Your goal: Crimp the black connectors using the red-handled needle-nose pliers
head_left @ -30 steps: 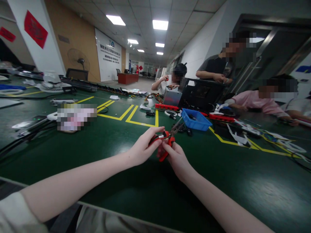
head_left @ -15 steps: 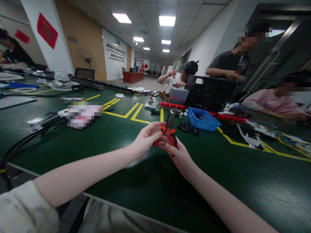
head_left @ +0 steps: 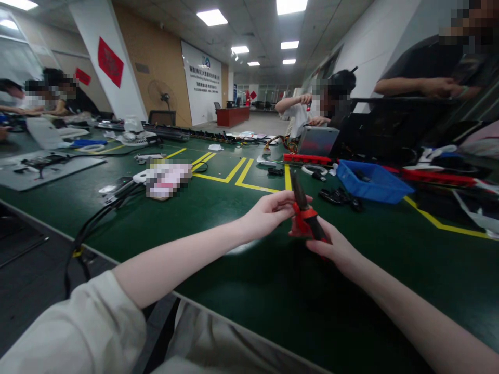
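Red-handled needle-nose pliers (head_left: 304, 212) stand nearly upright above the green table (head_left: 241, 270), their dark jaws pointing up and closed. My right hand (head_left: 332, 245) is wrapped round the red and black handles from below. My left hand (head_left: 270, 209) reaches in from the left, its fingertips pinching at the pliers just above the handles.
A blue bin (head_left: 370, 182) and small black parts (head_left: 339, 196) lie beyond my hands. Black cables (head_left: 101, 215) trail off the table's left edge. Other people work at the far and right sides, around a black case (head_left: 390, 127). Yellow tape lines (head_left: 237, 174) cross the table.
The pliers' jaws were spread and are now closed, and the tool leans more to the left. My view has swung left, so both hands sit further right in the picture.
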`<state>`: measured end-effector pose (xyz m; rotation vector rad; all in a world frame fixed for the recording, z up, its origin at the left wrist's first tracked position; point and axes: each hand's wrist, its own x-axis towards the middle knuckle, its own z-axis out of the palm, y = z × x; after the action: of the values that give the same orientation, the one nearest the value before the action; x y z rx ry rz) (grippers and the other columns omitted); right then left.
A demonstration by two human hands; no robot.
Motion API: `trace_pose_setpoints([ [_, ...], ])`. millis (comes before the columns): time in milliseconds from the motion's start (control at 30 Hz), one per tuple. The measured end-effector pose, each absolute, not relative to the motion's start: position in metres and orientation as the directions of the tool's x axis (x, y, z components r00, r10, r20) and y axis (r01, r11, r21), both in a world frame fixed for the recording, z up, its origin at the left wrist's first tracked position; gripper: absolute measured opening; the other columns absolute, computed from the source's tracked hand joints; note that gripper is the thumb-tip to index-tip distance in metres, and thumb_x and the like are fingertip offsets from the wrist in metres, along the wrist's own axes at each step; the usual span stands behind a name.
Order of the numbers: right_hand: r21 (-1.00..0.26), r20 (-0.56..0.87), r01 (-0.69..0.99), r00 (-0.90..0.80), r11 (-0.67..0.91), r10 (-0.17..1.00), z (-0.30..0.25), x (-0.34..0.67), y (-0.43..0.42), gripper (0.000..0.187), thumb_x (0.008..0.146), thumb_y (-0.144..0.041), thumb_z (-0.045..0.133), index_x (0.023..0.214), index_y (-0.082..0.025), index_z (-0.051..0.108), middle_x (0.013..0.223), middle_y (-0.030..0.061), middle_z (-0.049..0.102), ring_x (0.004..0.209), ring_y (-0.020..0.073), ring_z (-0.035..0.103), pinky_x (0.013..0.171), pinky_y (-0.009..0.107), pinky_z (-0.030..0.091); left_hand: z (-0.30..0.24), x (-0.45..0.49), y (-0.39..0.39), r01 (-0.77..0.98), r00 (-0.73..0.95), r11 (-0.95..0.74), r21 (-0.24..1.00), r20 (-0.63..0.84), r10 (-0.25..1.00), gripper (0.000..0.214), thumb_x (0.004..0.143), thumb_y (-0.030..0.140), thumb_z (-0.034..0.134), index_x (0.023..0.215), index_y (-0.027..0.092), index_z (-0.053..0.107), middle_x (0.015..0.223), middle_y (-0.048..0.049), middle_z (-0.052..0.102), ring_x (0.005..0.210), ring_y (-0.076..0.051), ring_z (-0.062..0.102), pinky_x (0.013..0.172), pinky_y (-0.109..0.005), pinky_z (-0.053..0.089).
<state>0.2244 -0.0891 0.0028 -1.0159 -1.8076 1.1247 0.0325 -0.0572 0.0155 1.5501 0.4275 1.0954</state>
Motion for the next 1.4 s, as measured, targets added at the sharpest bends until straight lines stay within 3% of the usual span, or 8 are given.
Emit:
trace_pose_setpoints([
  [167, -0.539, 0.392, 0.652, -0.367, 0.534, 0.844, 0.014, 0.232, -0.093, 0.064, 0.062, -0.041, 0.076, 0.119, -0.023, 0.053, 0.111, 0.0097, 0.066, 0.101, 0.0295, 0.064, 0.086, 0.044, 0.05, 0.011, 0.024, -0.04, -0.12, 0.556, -0.468, 0.876, 0.449, 0.699, 0.022, 0.086, 0.021, 0.063, 0.105, 0.013, 0.071, 0.108, -0.0096, 0.071, 0.105, -0.022, 0.066, 0.099, -0.038, 0.048],
  [367, -0.004, 0.621, 0.819, -0.448, 0.573, 0.644, 0.024, 0.264, -0.082, 0.064, 0.061, -0.051, 0.071, 0.115, -0.02, 0.052, 0.104, 0.0139, 0.067, 0.098, 0.0343, 0.062, 0.095, 0.052, 0.041, 0.019, 0.001, -0.016, 0.205, 0.451, -0.603, 0.771, 0.472, 0.757, 0.025, 0.087, 0.012, 0.054, 0.106, 0.012, 0.071, 0.116, -0.0102, 0.07, 0.115, -0.022, 0.062, 0.108, -0.039, 0.042],
  [433, 0.083, 0.639, 0.838, -0.46, 0.539, 0.617, 0.026, 0.278, -0.077, 0.061, 0.063, -0.051, 0.07, 0.113, -0.02, 0.053, 0.104, 0.0164, 0.066, 0.098, 0.0351, 0.062, 0.096, 0.051, 0.04, 0.019, -0.01, -0.005, 0.302, 0.453, -0.581, 0.756, 0.422, 0.785, 0.024, 0.087, 0.014, 0.054, 0.104, 0.011, 0.071, 0.114, -0.0105, 0.071, 0.113, -0.021, 0.063, 0.107, -0.039, 0.043],
  [700, 0.023, 0.592, 0.913, -0.341, 0.407, 0.73, 0.012, 0.305, -0.062, 0.059, 0.066, -0.056, 0.066, 0.107, -0.015, 0.056, 0.095, 0.0179, 0.066, 0.091, 0.034, 0.06, 0.082, 0.047, 0.046, -0.009, -0.034, 0.021, 0.346, 0.481, -0.378, 0.859, 0.184, 0.858, 0.024, 0.089, 0.02, 0.054, 0.104, 0.009, 0.069, 0.1, -0.0105, 0.073, 0.092, -0.018, 0.067, 0.095, -0.037, 0.051],
  [833, -0.021, 0.508, 0.926, -0.314, 0.376, 0.802, 0.003, 0.304, -0.059, 0.063, 0.063, -0.06, 0.068, 0.108, -0.016, 0.058, 0.091, 0.0149, 0.066, 0.084, 0.0319, 0.061, 0.071, 0.043, 0.047, -0.009, -0.033, 0.014, 0.349, 0.503, -0.383, 0.855, 0.174, 0.847, 0.032, 0.092, 0.034, 0.054, 0.109, 0.011, 0.069, 0.108, -0.0107, 0.071, 0.101, -0.02, 0.066, 0.098, -0.037, 0.048],
  [1000, -0.044, 0.493, 0.907, -0.345, 0.418, 0.799, -0.002, 0.305, -0.054, 0.064, 0.066, -0.055, 0.066, 0.116, -0.016, 0.057, 0.106, 0.0164, 0.065, 0.092, 0.0328, 0.062, 0.075, 0.045, 0.048, -0.001, -0.032, 0.002, 0.427, 0.627, -0.441, 0.789, 0.093, 0.773, 0.05, 0.084, 0.047, 0.066, 0.123, 0.015, 0.065, 0.124, -0.0105, 0.066, 0.113, -0.024, 0.06, 0.099, -0.036, 0.046],
  [1167, -0.035, 0.499, 0.905, -0.352, 0.425, 0.792, -0.003, 0.305, -0.053, 0.064, 0.067, -0.053, 0.065, 0.117, -0.014, 0.057, 0.11, 0.0166, 0.064, 0.095, 0.0329, 0.062, 0.078, 0.046, 0.049, -0.003, -0.029, -0.001, 0.483, 0.674, -0.589, 0.647, 0.155, 0.723, 0.065, 0.07, 0.048, 0.079, 0.127, 0.019, 0.064, 0.125, -0.0101, 0.061, 0.117, -0.027, 0.056, 0.101, -0.04, 0.043],
  [1400, -0.041, 0.527, 0.921, -0.309, 0.387, 0.792, -0.004, 0.304, -0.056, 0.054, 0.07, -0.062, 0.062, 0.102, -0.018, 0.062, 0.087, 0.0133, 0.066, 0.078, 0.0303, 0.061, 0.07, 0.046, 0.047, -0.007, -0.025, -0.001, 0.422, 0.717, -0.693, 0.585, 0.252, 0.65, 0.044, 0.078, 0.039, 0.074, 0.116, 0.017, 0.07, 0.11, -0.0092, 0.063, 0.103, -0.023, 0.061, 0.095, -0.037, 0.046],
])
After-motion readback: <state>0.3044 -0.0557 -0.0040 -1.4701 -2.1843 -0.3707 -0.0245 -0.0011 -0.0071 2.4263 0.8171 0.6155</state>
